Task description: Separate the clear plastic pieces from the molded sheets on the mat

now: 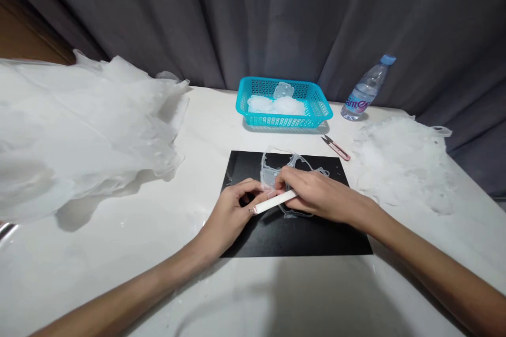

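Over the black mat [292, 237], my left hand [236, 205] pinches the near left edge of a clear plastic piece with a thin outer frame [270, 176]. My right hand [312, 189] is closed around a slim, flat, white-handled tool [276, 201]. One end of the tool points toward my left thumb; its working end is hidden under my right fingers, so its kind is unclear. Both hands meet at the plastic, fingertips close together. Thin looping strips of the frame stick out behind and below my right hand.
A blue basket [284, 121] with clear plastic pieces [288, 106] stands at the back. Right of it are a water bottle [366, 92] and pink thread snips [337, 148]. Translucent plastic piles lie left [87, 126] and right [407, 163]. A grey curtain [269, 21] hangs behind.
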`<state>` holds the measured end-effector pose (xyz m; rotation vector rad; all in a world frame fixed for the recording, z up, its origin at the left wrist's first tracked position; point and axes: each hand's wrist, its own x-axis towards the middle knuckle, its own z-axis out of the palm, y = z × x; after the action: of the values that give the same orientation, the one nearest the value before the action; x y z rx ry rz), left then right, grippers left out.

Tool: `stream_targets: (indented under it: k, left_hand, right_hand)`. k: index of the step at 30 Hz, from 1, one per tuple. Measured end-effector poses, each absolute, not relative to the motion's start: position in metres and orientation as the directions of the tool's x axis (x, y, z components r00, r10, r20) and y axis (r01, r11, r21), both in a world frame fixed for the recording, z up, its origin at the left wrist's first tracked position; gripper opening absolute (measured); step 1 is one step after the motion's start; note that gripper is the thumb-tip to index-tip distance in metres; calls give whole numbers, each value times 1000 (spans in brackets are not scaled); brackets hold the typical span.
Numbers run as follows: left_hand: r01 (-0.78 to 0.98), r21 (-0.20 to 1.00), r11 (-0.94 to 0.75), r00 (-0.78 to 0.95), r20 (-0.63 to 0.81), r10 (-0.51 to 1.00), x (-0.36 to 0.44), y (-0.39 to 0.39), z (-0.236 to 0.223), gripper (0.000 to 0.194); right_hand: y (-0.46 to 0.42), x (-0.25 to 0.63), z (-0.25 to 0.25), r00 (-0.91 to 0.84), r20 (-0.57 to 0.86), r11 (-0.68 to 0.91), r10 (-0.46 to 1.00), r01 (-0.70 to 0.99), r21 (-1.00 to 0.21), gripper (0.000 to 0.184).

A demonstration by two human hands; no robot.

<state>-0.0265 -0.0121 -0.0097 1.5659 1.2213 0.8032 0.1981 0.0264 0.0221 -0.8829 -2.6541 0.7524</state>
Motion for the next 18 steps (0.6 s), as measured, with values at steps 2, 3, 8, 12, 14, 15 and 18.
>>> stream_targets:
  k: [2,3,8,12,14,15,18]
  left_hand:
    - [336,938,-87,300,-19,954,-28,-11,-8,25]
    - [345,932,-115,308,3,951,-28,-11,-8,24]
    - [378,916,-138,302,19,953,-26,-9,-9,27]
    - [386,920,-65,278,-49,959,-27,-7,-8,29]
    - [372,927,-41,278,-70,958,-29,-6,-8,28]
    - [371,928,-36,289,-78,954,-29,-5,-8,29]
    - [422,905,-54,332,-99,938,-33,-3,-7,30]
  right_hand:
    - [25,200,20,-768,63,647,638,489,-584,11]
    - [24,200,19,-758,51,627,651,499,-598,13]
    - [31,196,11,-655,57,537,753,563,-627,11]
    - [51,203,-1,-319,219,376,922,608,-699,15]
    - [57,208,-3,-222,241,327,945,570,-754,14]
    - [57,209,-3,-215,235,316,948,540,-780,13]
    - [49,208,2,-328,219,355,919,445,-822,10]
